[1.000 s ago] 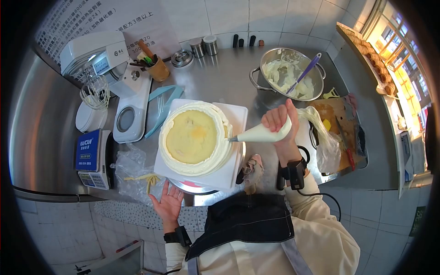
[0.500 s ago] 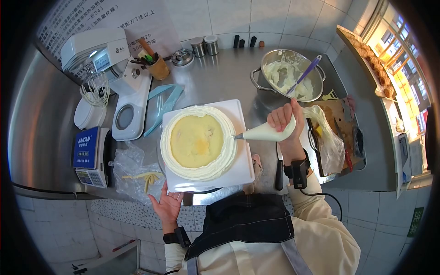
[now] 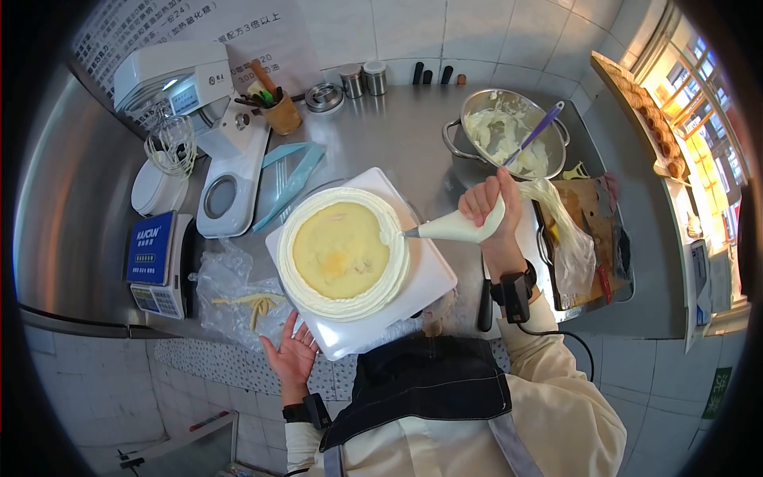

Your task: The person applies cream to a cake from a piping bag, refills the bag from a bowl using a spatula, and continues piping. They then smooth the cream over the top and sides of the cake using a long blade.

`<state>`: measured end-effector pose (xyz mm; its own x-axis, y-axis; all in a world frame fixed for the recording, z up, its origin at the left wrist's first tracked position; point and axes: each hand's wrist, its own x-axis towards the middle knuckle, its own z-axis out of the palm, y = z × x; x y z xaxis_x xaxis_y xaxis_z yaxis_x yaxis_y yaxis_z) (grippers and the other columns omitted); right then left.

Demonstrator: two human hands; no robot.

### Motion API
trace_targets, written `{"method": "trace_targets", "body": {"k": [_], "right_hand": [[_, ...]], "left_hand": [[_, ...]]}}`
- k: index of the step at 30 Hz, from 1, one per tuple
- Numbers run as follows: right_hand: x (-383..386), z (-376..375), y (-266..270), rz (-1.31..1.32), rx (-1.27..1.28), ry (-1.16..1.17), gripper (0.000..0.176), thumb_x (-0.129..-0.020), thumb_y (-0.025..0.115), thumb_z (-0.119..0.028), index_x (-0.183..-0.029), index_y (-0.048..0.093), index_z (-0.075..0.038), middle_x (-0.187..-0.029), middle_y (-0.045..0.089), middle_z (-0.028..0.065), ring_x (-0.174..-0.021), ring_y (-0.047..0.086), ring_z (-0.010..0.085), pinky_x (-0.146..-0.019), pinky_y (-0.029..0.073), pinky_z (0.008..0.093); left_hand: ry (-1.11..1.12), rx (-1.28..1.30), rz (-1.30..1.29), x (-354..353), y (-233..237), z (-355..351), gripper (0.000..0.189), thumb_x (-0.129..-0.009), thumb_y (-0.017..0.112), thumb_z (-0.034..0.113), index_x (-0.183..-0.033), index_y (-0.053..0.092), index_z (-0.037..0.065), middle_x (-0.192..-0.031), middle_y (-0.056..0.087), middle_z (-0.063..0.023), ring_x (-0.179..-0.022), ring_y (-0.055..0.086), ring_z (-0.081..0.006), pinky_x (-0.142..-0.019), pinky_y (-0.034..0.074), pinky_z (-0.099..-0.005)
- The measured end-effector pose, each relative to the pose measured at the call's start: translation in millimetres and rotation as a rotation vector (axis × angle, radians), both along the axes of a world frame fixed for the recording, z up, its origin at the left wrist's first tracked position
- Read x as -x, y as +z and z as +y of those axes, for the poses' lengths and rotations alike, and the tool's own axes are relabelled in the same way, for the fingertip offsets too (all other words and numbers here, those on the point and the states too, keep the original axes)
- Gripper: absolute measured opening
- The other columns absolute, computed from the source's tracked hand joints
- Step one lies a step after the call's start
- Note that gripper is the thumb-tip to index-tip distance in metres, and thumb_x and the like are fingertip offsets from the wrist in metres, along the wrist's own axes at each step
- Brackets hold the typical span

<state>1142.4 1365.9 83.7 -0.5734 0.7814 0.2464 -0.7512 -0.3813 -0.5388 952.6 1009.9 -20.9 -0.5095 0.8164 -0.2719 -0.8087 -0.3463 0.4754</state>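
Note:
A round cake (image 3: 342, 250) with a pale yellow top and a thick ring of white cream round its edge rests on a white square board (image 3: 425, 282). My right hand (image 3: 490, 208) is wrapped round a filled piping bag (image 3: 455, 228). The bag's metal tip points left and meets the cream ring on its right side; the bag's loose clear end trails behind my wrist. My left hand (image 3: 294, 354), palm up with fingers spread, is at the board's lower left edge, its fingertips close to the rim.
A steel bowl (image 3: 450, 143) of cream with a purple-handled spatula (image 3: 540, 127) stands at back right. A stand mixer (image 3: 179, 87), a scale (image 3: 163, 298) and a crumpled plastic bag (image 3: 222, 286) are on the left. A black-handled knife (image 3: 485, 306) lies right of the board.
The board and cake have turned, the board's near corner swinging towards me. The piping tip stays at the ring's right side, and my left hand remains by the board's edge.

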Motion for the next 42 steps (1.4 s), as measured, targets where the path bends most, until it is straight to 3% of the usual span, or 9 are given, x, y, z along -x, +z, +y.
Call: {"method": "trace_targets", "body": {"k": [17, 19, 21, 25, 27, 30, 33, 37, 42], "right_hand": [[-14, 19, 9, 0.155, -0.137, 0.016, 0.047, -0.088, 0.039, -0.049, -0.058, 0.039, -0.013, -0.053, 0.034, -0.0029, -0.05, 0.032, 0.0117, -0.055, 0.033, 0.0287], [-49, 37, 17, 0.333, 0.099, 0.037, 0.046, -0.066, 0.069, -0.045, -0.083, 0.05, -0.007, -0.085, 0.052, 0.0062, -0.092, 0.047, 0.0221, -0.101, 0.024, 0.0483], [-57, 20, 69, 0.408, -0.037, -0.072, 0.07, -0.049, 0.08, -0.042, -0.099, 0.048, -0.005, -0.12, 0.044, 0.0097, -0.123, 0.027, 0.0311, -0.107, 0.004, 0.0517], [-98, 73, 21, 0.613, -0.33, 0.434, 0.054, -0.074, 0.059, -0.051, -0.102, 0.053, -0.005, -0.124, 0.042, 0.017, -0.131, 0.012, 0.0354, -0.106, 0.003, 0.0543], [-93, 74, 13, 0.382, -0.475, 0.415, 0.052, -0.081, 0.043, -0.057, -0.099, 0.057, -0.01, -0.118, 0.049, 0.0157, -0.13, 0.017, 0.0344, -0.104, 0.004, 0.0581], [-19, -36, 126, 0.152, 0.205, -0.761, 0.046, -0.086, 0.035, -0.054, -0.076, 0.055, -0.015, -0.086, 0.061, 0.0077, -0.112, 0.041, 0.0329, -0.101, 0.006, 0.0637], [-55, 3, 61, 0.395, -0.227, -0.12, 0.041, -0.088, 0.038, -0.046, -0.069, 0.05, -0.011, -0.08, 0.058, 0.0074, -0.112, 0.042, 0.0358, -0.104, 0.002, 0.0591], [-11, -32, 33, -0.087, -0.365, -0.024, 0.041, -0.093, 0.031, -0.034, -0.061, 0.041, -0.01, -0.057, 0.043, 0.0052, -0.067, 0.051, 0.024, -0.08, 0.041, 0.041], [24, -62, 24, -0.038, -0.02, 0.196, 0.048, -0.094, 0.026, -0.036, -0.059, 0.04, -0.008, -0.051, 0.041, 0.0069, -0.047, 0.043, 0.0202, -0.052, 0.038, 0.0335]], "left_hand": [[-0.065, -0.055, -0.116, -6, -16, -3, 0.088, -0.077, 0.025, 0.072, -0.127, 0.032, 0.0, -0.123, 0.044, -0.0237, -0.113, 0.043, -0.0338, -0.096, 0.032, -0.0462], [-0.026, 0.003, -0.123, -10, -19, -3, 0.091, -0.077, 0.024, 0.073, -0.128, 0.03, -0.001, -0.124, 0.042, -0.0233, -0.116, 0.041, -0.034, -0.098, 0.03, -0.0462], [-0.184, -0.157, -0.161, -10, -38, -1, 0.091, -0.077, 0.021, 0.074, -0.129, 0.03, -0.001, -0.128, 0.04, -0.021, -0.118, 0.04, -0.0322, -0.098, 0.03, -0.0461], [-0.16, 0.12, -0.142, -33, -13, 17, 0.092, -0.077, 0.02, 0.074, -0.131, 0.028, 0.001, -0.132, 0.037, -0.0182, -0.119, 0.039, -0.0308, -0.097, 0.031, -0.0459], [-0.252, 0.163, -0.099, -40, -7, 21, 0.093, -0.077, 0.022, 0.073, -0.136, 0.018, 0.0, -0.137, 0.028, -0.0171, -0.125, 0.031, -0.0319, -0.101, 0.025, -0.0473], [-0.222, 0.105, -0.119, -41, -16, 20, 0.091, -0.078, 0.021, 0.073, -0.136, 0.019, 0.002, -0.138, 0.027, -0.0165, -0.126, 0.03, -0.0319, -0.101, 0.026, -0.0482], [-0.174, 0.017, -0.114, -35, -17, 20, 0.088, -0.079, 0.022, 0.071, -0.136, 0.019, 0.004, -0.138, 0.027, -0.0159, -0.126, 0.029, -0.0321, -0.1, 0.026, -0.0486], [-0.107, 0.056, -0.14, -38, -14, 23, 0.09, -0.077, 0.022, 0.073, -0.134, 0.021, 0.004, -0.134, 0.032, -0.017, -0.121, 0.037, -0.0315, -0.098, 0.029, -0.0482], [-0.159, 0.039, -0.09, -44, -4, 27, 0.092, -0.077, 0.022, 0.073, -0.135, 0.02, 0.002, -0.134, 0.033, -0.0174, -0.122, 0.035, -0.0313, -0.102, 0.025, -0.0443]]}}
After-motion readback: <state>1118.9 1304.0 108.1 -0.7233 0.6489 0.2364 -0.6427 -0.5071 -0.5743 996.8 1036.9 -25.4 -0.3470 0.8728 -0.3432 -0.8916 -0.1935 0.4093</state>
